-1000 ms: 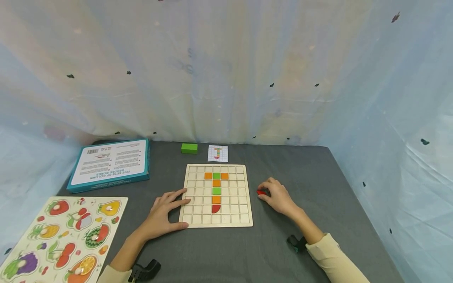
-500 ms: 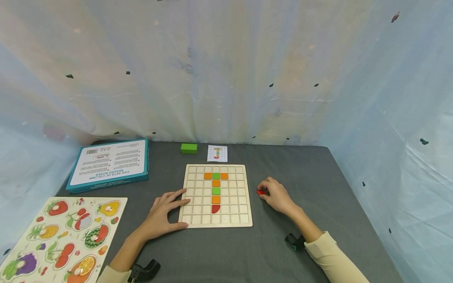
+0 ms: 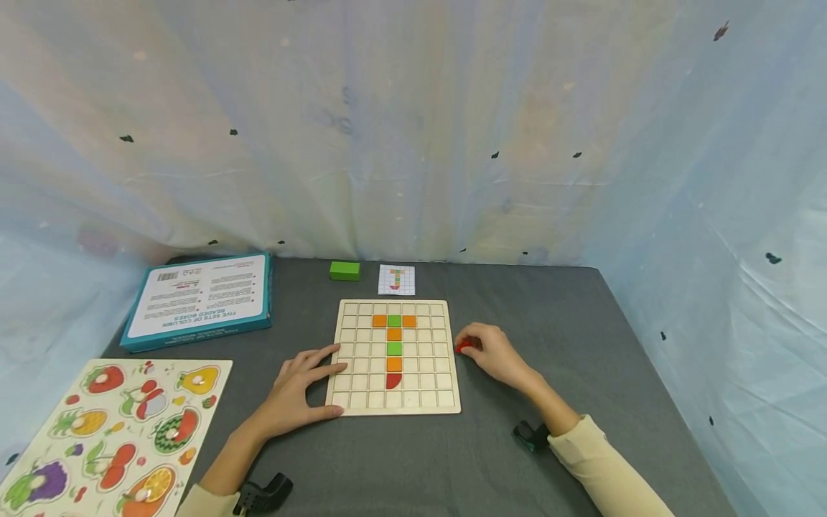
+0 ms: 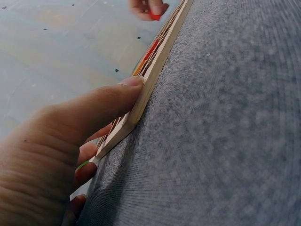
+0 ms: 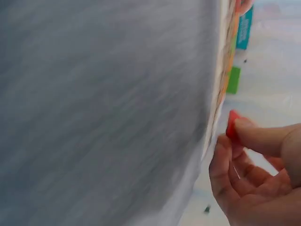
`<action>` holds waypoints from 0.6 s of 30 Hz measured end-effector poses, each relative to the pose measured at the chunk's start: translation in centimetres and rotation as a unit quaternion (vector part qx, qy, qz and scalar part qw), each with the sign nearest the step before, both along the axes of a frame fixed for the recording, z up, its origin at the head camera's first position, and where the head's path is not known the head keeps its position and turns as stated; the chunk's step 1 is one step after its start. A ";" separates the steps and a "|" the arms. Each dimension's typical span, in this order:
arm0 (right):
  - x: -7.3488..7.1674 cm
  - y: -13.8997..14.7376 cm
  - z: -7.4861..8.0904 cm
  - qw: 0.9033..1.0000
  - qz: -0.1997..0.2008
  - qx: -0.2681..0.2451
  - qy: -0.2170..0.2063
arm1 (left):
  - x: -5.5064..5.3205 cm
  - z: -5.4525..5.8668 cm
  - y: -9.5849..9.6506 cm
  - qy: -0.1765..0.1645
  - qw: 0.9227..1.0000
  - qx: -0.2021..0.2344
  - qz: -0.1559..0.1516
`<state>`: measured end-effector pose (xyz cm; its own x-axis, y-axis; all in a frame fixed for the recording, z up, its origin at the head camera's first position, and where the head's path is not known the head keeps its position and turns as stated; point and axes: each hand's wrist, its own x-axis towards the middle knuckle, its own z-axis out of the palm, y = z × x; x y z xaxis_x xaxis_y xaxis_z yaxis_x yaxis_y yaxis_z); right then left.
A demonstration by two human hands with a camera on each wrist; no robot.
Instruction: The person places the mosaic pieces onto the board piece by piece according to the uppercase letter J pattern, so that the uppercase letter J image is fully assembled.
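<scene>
A square wooden grid board (image 3: 426, 398) lies on the grey cloth, with orange, green and red pieces set in a T-like column. My left hand (image 3: 293, 395) rests on its left side, fingers spread over the edge and thumb at the near left corner. In the left wrist view the thumb (image 4: 110, 101) presses along the board's edge. Just past the right edge of the board, my right hand (image 3: 494, 355) pinches a small red piece (image 3: 463, 346) between thumb and fingers. The right wrist view shows this red piece (image 5: 232, 125) partly covered by the thumb.
Behind the board lie a small pattern card (image 3: 396, 280) and a green block (image 3: 345, 271). A teal box (image 3: 200, 298) stands at the back left. A fruit puzzle board (image 3: 123, 431) occupies the front left. A pale curtain (image 3: 413, 143) hangs behind and beside the table.
My right hand has moved left, bringing the red piece close to the board's right edge. The left hand has stayed in place on the board.
</scene>
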<state>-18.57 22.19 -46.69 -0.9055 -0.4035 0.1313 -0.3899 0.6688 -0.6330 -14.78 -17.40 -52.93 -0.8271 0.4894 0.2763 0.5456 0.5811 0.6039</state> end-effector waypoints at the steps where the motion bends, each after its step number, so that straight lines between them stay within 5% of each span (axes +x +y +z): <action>1: -0.1 -0.4 0.1 1.000 0.014 -0.026 -0.007 | 0.0 0.0 0.0 0.000 1.000 -0.001 0.000; 8: -0.4 -4.6 1.1 0.979 0.061 -0.167 -0.102 | 0.0 0.2 0.0 0.000 1.000 0.003 -0.002; 18: 0.6 -10.3 0.9 0.973 0.150 -0.106 -0.143 | 0.0 0.0 0.0 0.002 1.000 0.001 -0.002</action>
<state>-17.94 11.86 -45.81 -0.7631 -0.6463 0.0002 -0.3352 0.3954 -0.8551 -14.77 -17.40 -52.90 -0.8242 0.4916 0.2812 0.5504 0.5782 0.6023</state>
